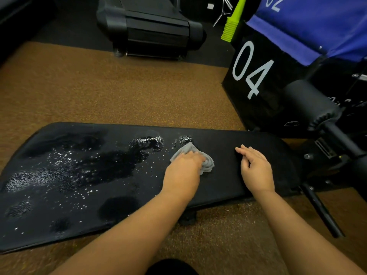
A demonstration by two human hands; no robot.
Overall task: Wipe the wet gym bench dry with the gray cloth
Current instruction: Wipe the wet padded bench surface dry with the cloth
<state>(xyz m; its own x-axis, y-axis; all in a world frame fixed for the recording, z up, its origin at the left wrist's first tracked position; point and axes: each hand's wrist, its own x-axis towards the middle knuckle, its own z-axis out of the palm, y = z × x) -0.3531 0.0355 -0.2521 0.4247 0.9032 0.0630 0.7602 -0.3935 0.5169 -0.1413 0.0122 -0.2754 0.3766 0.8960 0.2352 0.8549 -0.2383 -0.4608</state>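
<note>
Mid-wipe, early in the job. Left hand (185, 165) is pressed flat on the gray cloth (206, 165), fingers curled down over it and pinning it to the bench pad (222, 181); bunched cloth sticks out past the fingertips on the far side and to the right of the hand, so the grip is a palm-down clamp on the cloth, not a pinch. Right hand (256, 167) sits just right of the cloth, apart from it, fingers loosely spread and holding nothing; whether the palm actually bears on the pad or hovers just above it I can't tell. The pad around and to the right of the cloth looks matte and dry. Everything left of the grip is wet: a puddle (147, 141) just beyond and left of the cloth, a broad dark wet patch (103, 165) further left with scattered droplets, and more pooled spots toward the near-left edge. Judgement: the dry/wet boundary runs right at the cloth, so most of the surface is left to do. Next move calls for dragging the cloth leftward into the puddle with steady downward pressure, in overlapping passes across the pad's width. Cloth is small against that much water, so it'll likely need refolding to a dry face or wringing before the far-left end comes dry.
</note>
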